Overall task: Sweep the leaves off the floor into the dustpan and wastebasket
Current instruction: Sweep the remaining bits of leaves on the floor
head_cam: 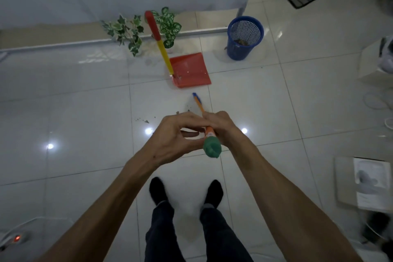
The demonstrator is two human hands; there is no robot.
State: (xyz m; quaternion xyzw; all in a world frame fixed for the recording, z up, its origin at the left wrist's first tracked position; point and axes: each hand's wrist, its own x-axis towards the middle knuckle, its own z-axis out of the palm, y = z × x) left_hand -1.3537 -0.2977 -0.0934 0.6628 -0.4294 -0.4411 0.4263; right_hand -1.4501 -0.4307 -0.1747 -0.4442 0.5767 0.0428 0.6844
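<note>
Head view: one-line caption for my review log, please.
Right hand grips a broom handle, left hand open beside it; red dustpan and blue wastebasket ahead.

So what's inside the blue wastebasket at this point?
A small brownish heap lies at the bottom of the blue wastebasket, seen through its open top. It is too blurred to say whether it is leaves. The near mesh wall hides the rest of the floor inside.
</note>
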